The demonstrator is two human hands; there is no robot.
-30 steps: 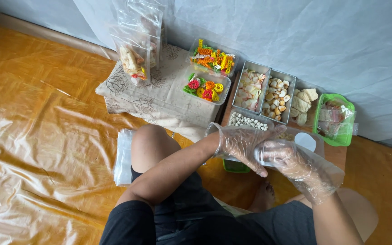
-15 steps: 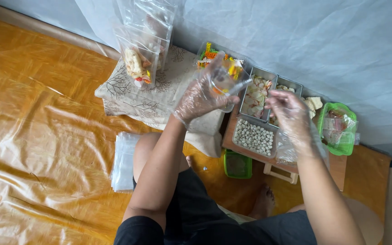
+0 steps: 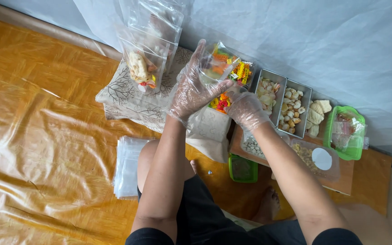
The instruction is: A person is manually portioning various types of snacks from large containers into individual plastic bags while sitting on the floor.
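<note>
Gripping a clear pouch [image 3: 214,68] at upper centre, the gloved left hand [image 3: 193,93] holds it open; just right, the gloved right hand [image 3: 246,109] pinches colourful crackers [image 3: 220,102] from their tub, mid-filling; next, steady aim into the mouth.

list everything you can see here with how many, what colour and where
small clear bag: one, transparent, held up in the left hand
filled snack bags: several, clear, standing on the patterned cloth
patterned cloth: one, beige, over a low stand
tubs of coloured crackers: two, orange, green and red, partly behind the hands
metal trays: two in full view, pale snacks, right of the tubs
green basket: one, far right
stack of empty bags: one, clear, on the floor
left hand: clear glove, fingers around the bag
right hand: clear glove, over the lower tub
</note>
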